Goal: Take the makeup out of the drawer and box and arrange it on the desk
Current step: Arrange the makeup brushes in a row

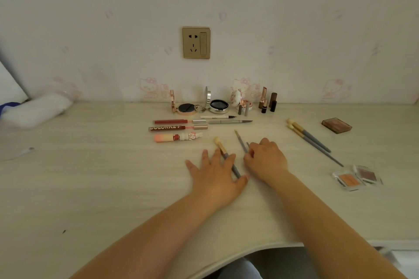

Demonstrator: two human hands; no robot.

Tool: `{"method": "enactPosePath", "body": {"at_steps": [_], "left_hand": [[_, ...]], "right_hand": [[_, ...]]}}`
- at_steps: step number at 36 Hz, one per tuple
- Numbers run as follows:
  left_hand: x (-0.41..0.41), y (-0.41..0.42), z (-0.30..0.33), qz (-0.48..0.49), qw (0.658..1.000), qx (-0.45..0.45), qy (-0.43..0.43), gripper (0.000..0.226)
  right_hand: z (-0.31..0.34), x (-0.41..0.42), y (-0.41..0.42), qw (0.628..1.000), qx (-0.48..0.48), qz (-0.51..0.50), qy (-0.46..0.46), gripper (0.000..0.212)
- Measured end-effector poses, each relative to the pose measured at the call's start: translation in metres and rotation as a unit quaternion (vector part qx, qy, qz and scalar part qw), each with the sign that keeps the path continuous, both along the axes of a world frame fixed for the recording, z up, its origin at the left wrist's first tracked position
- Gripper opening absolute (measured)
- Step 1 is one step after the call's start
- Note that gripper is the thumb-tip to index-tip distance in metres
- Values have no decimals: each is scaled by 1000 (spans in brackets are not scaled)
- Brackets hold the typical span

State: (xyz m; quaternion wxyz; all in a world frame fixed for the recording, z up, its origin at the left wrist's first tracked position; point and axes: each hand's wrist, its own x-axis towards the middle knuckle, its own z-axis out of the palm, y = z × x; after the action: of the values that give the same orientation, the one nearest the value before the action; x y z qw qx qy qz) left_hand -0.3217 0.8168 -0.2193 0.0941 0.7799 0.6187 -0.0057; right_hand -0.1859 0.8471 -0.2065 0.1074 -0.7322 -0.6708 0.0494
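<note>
Trouble most likely from rolling: slim, round handles on a smooth, pale wood-grain counter (90,176). Left grip (215,172) released, fingers spread flat across the fluffy brush (221,146) at centre frame, with the pale tuft and gold ferrule poking out past the fingertips and the grey handle tail showing beside the thumb. Pins rather than holds, so lifting that palm carelessly could send the brush skidding off line. Right grip (266,158), just right of centre, clenched on the thin brushes (240,140), pinching their grey stems low down with the tips fanned toward the upper left. Looks like two stems; cannot tell for sure. Could cross or drop one if shifted together from such a low pinch.

Also at risk: the tidy rows above. Three glossy lip gloss tubes (176,128) lying parallel at centre left, two pens (229,121) just beside them, all cylindrical and easy to nudge with a knuckle. Behind, against the wall, two round compacts (187,108) propped open on their hinges and upright lipsticks (263,97), narrow-based and prone to toppling if bumped.

At right, a waiting brush pair (310,138) lying slantwise, a brown translucent palette (336,125), and two clear plastic eyeshadow pans (357,178) touching near the right edge. Seems well along: most makeup already out and aligned, brushes not yet set straight.
</note>
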Motion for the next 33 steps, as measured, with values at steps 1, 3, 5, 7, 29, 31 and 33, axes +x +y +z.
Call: {"method": "enactPosePath", "body": {"at_steps": [1, 3, 5, 7, 29, 31, 33], "left_hand": [[0, 5, 0, 1, 1000, 2, -1, 70], [-1, 15, -1, 0, 1000, 6, 0, 69], [-2, 25, -3, 5, 1000, 9, -3, 69], [-1, 35, -3, 12, 1000, 9, -10, 70], [-12, 65, 7, -19, 984, 49, -171, 50], [-13, 68, 2, -58, 989, 65, -123, 48], [-12, 70, -1, -76, 993, 55, -78, 49]], "right_hand": [[0, 0, 2, 1000, -1, 4, 1, 31], [0, -1, 5, 1000, -4, 14, 1, 31], [1, -2, 7, 1000, -6, 22, -1, 32], [0, -4, 10, 1000, -8, 29, -3, 32], [2, 9, -3, 999, -38, -32, -17, 34], [1, 12, -5, 997, -59, -26, -47, 37], [2, 13, -2, 996, -64, -13, -63, 37]]}}
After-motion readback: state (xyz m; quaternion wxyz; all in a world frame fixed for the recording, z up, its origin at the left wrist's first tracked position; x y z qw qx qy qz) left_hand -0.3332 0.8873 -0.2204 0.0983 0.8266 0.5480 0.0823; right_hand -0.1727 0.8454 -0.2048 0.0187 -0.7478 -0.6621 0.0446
